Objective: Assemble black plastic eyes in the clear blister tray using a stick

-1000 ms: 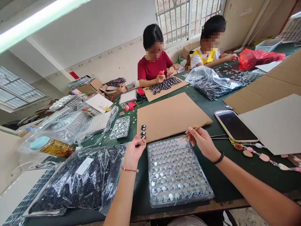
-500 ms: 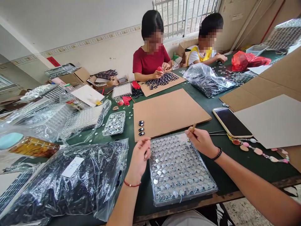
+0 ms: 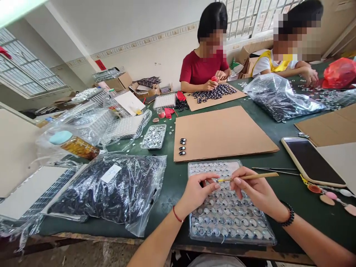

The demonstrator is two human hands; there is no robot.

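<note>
My right hand (image 3: 254,187) grips a thin wooden stick (image 3: 260,176) with a yellowish tip, held nearly level and pointing left. My left hand (image 3: 201,189) has thumb and forefinger pinched at that tip; what lies between them is too small to make out. Both hands are over a clear plastic tray (image 3: 230,233) with rows of small round clear pieces. Behind the tray lies a flat cardboard sheet (image 3: 225,129), with several small black pieces (image 3: 182,148) with pale spots near its left edge.
A bag of black pieces (image 3: 111,193) lies left, a tub of silvery pieces (image 3: 154,136) behind it. At right is a phone (image 3: 313,159). Across the table sit a person in red (image 3: 194,70) and a person in yellow and white (image 3: 278,65), near another bag (image 3: 283,98).
My hands have come together over the tray, and the stick has swung to nearly level with its tip at my left fingers. The view has turned left.
</note>
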